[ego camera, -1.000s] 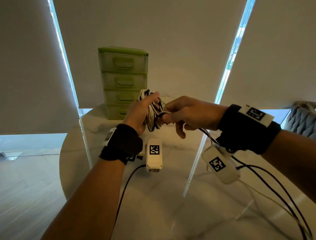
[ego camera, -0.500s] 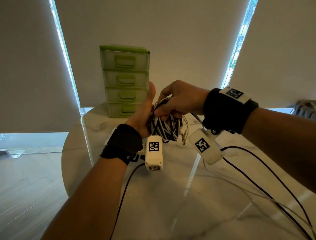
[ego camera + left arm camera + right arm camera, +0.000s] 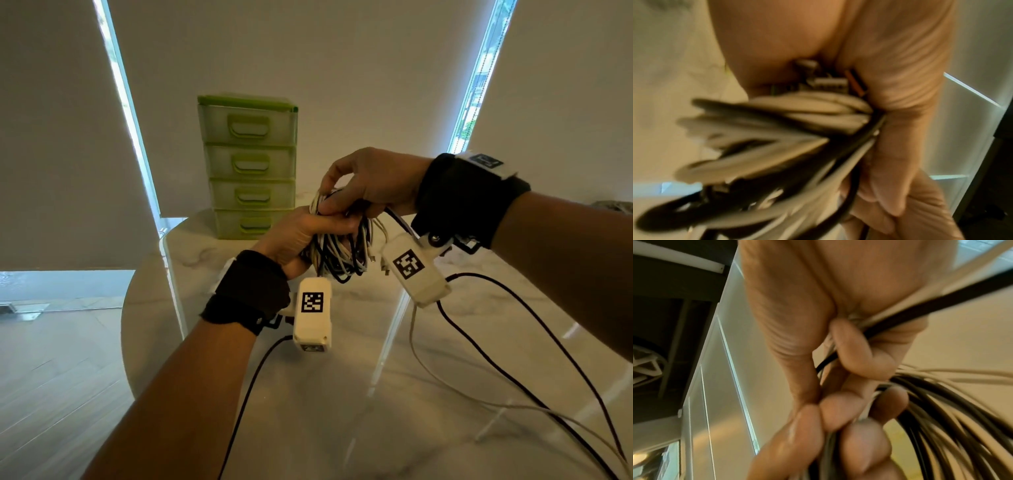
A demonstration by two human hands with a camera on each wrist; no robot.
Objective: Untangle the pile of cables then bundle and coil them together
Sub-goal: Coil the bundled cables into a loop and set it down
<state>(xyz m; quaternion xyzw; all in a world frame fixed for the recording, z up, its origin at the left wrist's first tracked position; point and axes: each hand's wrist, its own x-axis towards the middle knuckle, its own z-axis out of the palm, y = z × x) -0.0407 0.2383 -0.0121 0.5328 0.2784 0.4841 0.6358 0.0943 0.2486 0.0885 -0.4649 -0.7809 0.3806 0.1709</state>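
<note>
A coil of black and white cables (image 3: pixel 337 255) hangs above the marble table (image 3: pixel 308 411). My left hand (image 3: pixel 308 236) grips the coil's upper part, thumb laid across it. From above, my right hand (image 3: pixel 359 186) pinches cable strands at the top of the coil. Loose ends with small plugs (image 3: pixel 378 262) dangle on the coil's right side. In the left wrist view the blurred cable loops (image 3: pixel 766 154) fan out from my palm. The right wrist view shows my fingers (image 3: pixel 855 353) curled round a black cable (image 3: pixel 941 305) and white strands.
A green four-drawer plastic cabinet (image 3: pixel 248 164) stands at the table's far edge, just behind the hands. Black and white cable tails (image 3: pixel 513 359) trail across the table to the right front. Camera leads run from both wrists. Window blinds fill the background.
The coil has turned from upright above the left hand to hanging below it. My right hand rose over the coil's top, and my left thumb closed down across the cables.
</note>
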